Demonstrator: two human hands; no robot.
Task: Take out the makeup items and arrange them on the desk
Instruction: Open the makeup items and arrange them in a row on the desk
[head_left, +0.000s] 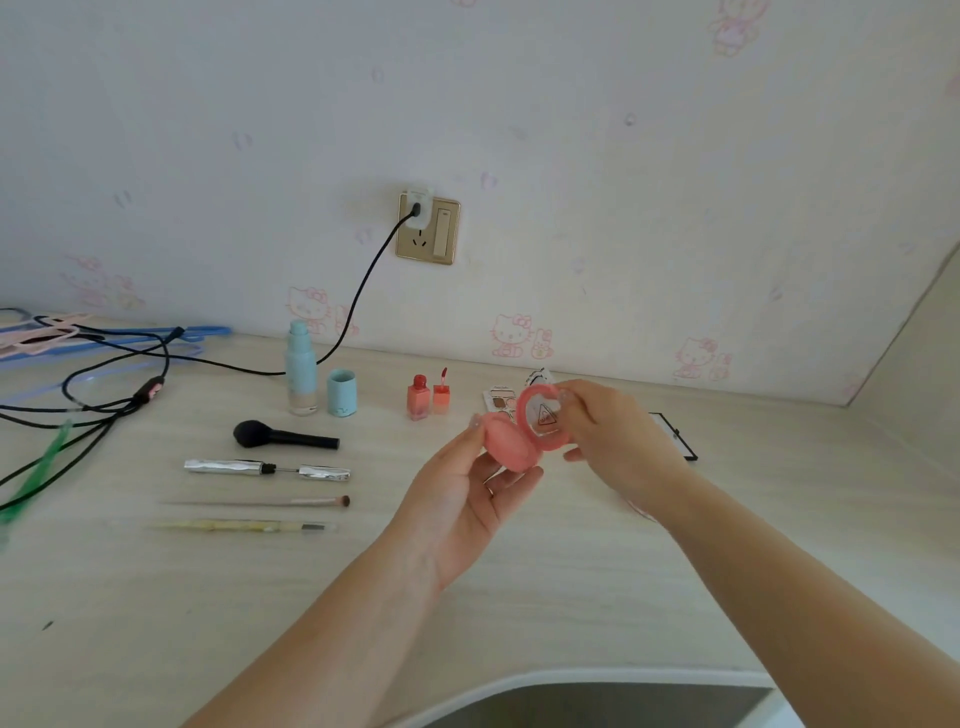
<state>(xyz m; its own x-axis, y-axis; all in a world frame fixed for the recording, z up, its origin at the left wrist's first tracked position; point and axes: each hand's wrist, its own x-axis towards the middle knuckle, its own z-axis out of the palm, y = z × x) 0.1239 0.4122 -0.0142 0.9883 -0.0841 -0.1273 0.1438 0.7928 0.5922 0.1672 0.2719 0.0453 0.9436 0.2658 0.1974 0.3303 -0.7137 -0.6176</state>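
Both hands hold a pink round compact (511, 446) up above the bench (571, 571), opened like a clamshell. The left hand (467, 499) curls its fingers and thumb round the base half, and the right hand (618, 441) pinches the lid (543, 418), whose clear window carries a triangle mark.

Behind the compact, an eyeshadow palette (498, 402) lies flat on the bench, partly hidden, and a dark-framed flat item (675, 434) shows past the right hand. Two small red-pink bottles (428, 397) stand side by side to the left. Farther left stand one pale-blue bottle (301, 371) and one blue cap (342, 392).

In a row toward the front lie one black brush (283, 435), one opened silver mascara (265, 468), one thin brush (270, 502) and one yellow pencil-like stick (239, 526).

Bare bench spreads in front, ending at a curved cut-out edge (597, 675). Cables (104, 395) and hangers (78, 338) crowd the far left.
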